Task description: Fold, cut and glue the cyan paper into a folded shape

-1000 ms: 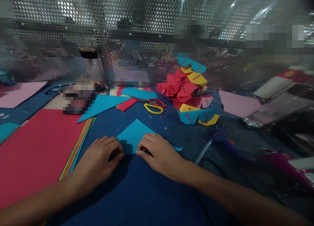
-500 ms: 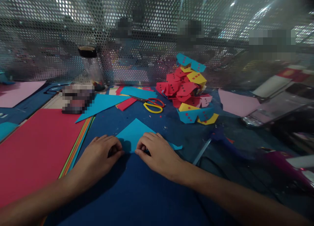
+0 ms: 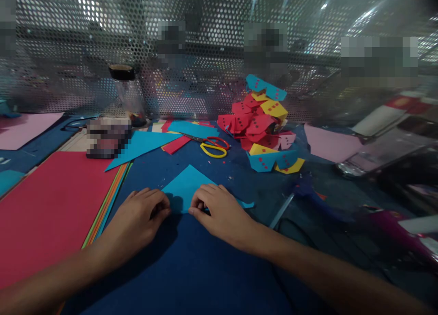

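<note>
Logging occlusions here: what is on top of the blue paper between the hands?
The right hand lies over part of the blue paper, a blue tip showing beyond; the left hand covers its left end. Paper beneath both hands is hidden.

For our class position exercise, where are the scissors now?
In the head view, the scissors lie near the middle, beyond the right hand and the blue sheet it touches, just left of the dotted paper heap.

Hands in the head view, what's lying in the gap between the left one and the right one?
Light-blue paper lies between the left hand and the right hand, as the head view shows.
</note>
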